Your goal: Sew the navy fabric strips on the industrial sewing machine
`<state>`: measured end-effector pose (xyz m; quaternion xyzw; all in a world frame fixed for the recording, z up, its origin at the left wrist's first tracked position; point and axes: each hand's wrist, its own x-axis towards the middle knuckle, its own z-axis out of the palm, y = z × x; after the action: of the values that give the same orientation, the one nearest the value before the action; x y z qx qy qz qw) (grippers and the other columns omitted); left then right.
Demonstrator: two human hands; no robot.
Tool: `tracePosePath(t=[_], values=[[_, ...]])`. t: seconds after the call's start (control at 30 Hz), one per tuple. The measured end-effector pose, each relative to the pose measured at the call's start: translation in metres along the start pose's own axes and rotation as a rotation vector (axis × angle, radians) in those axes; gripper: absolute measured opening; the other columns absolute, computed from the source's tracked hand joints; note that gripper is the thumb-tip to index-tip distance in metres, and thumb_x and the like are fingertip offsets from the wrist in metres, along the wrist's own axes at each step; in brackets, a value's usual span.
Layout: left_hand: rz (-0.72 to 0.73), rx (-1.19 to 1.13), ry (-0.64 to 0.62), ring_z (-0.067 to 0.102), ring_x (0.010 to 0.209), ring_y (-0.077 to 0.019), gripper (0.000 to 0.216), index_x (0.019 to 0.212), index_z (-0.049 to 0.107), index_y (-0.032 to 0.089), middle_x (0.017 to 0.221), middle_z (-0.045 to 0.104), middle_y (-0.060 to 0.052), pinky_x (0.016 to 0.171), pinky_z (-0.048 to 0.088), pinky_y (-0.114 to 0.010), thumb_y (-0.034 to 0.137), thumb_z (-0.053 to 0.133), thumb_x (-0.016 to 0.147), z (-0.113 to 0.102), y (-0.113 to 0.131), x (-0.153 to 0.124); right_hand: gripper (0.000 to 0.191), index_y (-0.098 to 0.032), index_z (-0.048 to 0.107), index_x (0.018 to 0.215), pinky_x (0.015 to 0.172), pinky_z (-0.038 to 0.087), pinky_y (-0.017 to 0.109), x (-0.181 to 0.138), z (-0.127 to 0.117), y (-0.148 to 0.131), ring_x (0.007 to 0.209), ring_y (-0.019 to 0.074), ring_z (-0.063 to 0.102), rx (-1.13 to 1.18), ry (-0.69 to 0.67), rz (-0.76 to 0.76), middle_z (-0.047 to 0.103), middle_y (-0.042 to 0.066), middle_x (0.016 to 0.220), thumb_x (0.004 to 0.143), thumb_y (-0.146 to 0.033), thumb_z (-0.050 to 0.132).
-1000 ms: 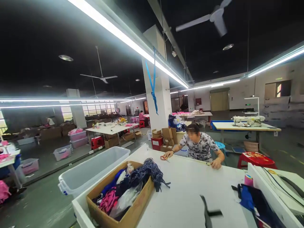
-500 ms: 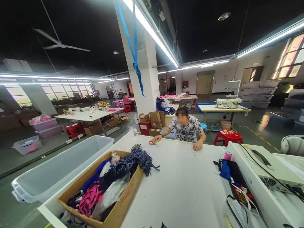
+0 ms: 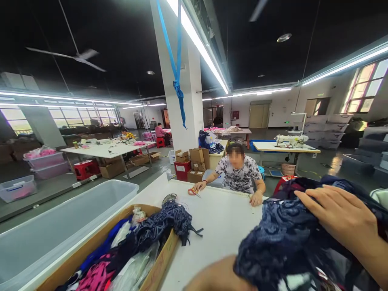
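A bundle of dark navy lace fabric (image 3: 279,238) is raised in front of me at the lower right, above the white table (image 3: 218,226). My right hand (image 3: 342,222) lies over the top of the bundle, fingers pressed onto it and holding it. My left hand (image 3: 218,277) comes in at the bottom edge under the fabric; its fingers are hidden by the cloth.
A cardboard box (image 3: 163,258) of mixed garments sits at the table's left, beside a clear plastic bin (image 3: 60,218). A seated person (image 3: 239,173) works at the far edge, hand near orange scissors (image 3: 192,192). Behind stand a white pillar (image 3: 184,101) and a sewing machine (image 3: 289,140).
My hands have come up into view with the navy fabric bundle, covering the right end of the table. The view has swung slightly; the person opposite stays seated.
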<state>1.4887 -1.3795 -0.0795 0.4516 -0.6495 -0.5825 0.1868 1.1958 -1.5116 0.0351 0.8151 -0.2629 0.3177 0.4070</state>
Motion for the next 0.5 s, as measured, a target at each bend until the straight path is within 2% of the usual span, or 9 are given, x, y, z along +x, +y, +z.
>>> tracePosePath(t=[0.07,0.1,0.13,0.23,0.3,0.33,0.4,0.43,0.5], values=[[-0.012,0.170,0.178,0.059,0.100,-0.0245,0.033,0.112,0.058,0.015,0.108,0.063,-0.003,0.089,0.047,-0.039,0.030,0.060,0.083,-0.046,-0.001,0.021,0.035,-0.022,0.066,0.103,0.101,0.036,0.037,-0.022,0.051,0.010,0.088,0.0182,0.059,-0.006,-0.061,-0.044,0.068,0.003,0.089,0.093,-0.005,0.036],[-0.045,0.503,0.359,0.060,0.099,-0.0230,0.031,0.109,0.060,0.019,0.106,0.065,-0.002,0.089,0.047,-0.037,0.028,0.060,0.080,-0.068,-0.005,0.033,0.037,-0.021,0.066,0.104,0.099,0.038,0.038,-0.041,0.080,0.006,0.087,0.0192,0.060,0.011,-0.113,-0.042,0.068,0.004,0.090,0.092,-0.004,0.035],[-0.074,0.602,0.424,0.058,0.106,-0.0262,0.033,0.108,0.062,0.019,0.109,0.065,-0.004,0.097,0.041,-0.041,0.025,0.062,0.075,-0.085,-0.012,0.045,0.037,-0.019,0.066,0.103,0.097,0.040,0.039,-0.064,0.111,-0.005,0.088,0.0207,0.060,0.048,-0.174,-0.007,0.068,0.006,0.091,0.090,-0.004,0.035],[-0.150,0.703,0.515,0.040,0.131,-0.0332,0.076,0.138,0.043,0.020,0.144,0.044,-0.013,0.114,0.017,-0.052,0.023,0.069,0.066,-0.104,-0.066,0.076,0.040,-0.019,0.065,0.111,0.097,0.040,0.043,-0.156,0.206,-0.083,0.096,0.0245,0.062,0.188,-0.347,0.214,0.069,0.009,0.102,0.081,-0.007,0.041],[-0.364,0.765,0.500,0.014,0.143,-0.0393,0.105,0.148,0.022,0.013,0.156,0.021,-0.019,0.115,0.006,-0.058,0.035,0.075,0.061,-0.082,-0.129,0.086,0.042,-0.018,0.065,0.113,0.094,0.042,0.050,-0.221,0.252,-0.158,0.107,0.0338,0.059,0.256,-0.423,0.379,0.066,0.015,0.114,0.076,-0.026,0.047],[-0.484,0.760,0.464,0.005,0.145,-0.0378,0.104,0.149,0.018,0.012,0.157,0.012,-0.018,0.116,0.003,-0.058,0.045,0.071,0.066,-0.063,-0.162,0.086,0.046,-0.016,0.065,0.112,0.089,0.044,0.053,-0.248,0.265,-0.195,0.107,0.0386,0.058,0.252,-0.449,0.508,0.066,0.018,0.113,0.076,-0.038,0.047],[-0.510,0.668,0.290,0.006,0.145,-0.0332,0.090,0.150,0.017,0.014,0.158,0.009,-0.014,0.117,0.002,-0.055,0.055,0.054,0.078,-0.019,-0.218,0.077,0.056,-0.012,0.062,0.119,0.090,0.042,0.058,-0.284,0.271,-0.253,0.110,0.0413,0.056,0.268,-0.534,0.600,0.063,0.021,0.120,0.082,-0.044,0.036],[-0.512,0.599,0.228,0.007,0.145,-0.0324,0.084,0.150,0.015,0.017,0.158,0.008,-0.011,0.117,0.003,-0.055,0.055,0.047,0.082,0.000,-0.235,0.071,0.056,-0.011,0.059,0.125,0.095,0.039,0.056,-0.291,0.269,-0.270,0.118,0.0389,0.052,0.308,-0.578,0.627,0.058,0.021,0.128,0.086,-0.042,0.030],[-0.497,0.590,0.389,-0.002,0.146,-0.0278,0.067,0.150,0.010,0.026,0.158,0.000,-0.001,0.118,-0.002,-0.054,0.049,0.030,0.091,0.023,-0.247,0.064,0.062,-0.002,0.049,0.134,0.103,0.033,0.052,-0.289,0.265,-0.277,0.129,0.0372,0.042,0.348,-0.597,0.739,0.045,0.024,0.141,0.090,-0.042,0.029]])
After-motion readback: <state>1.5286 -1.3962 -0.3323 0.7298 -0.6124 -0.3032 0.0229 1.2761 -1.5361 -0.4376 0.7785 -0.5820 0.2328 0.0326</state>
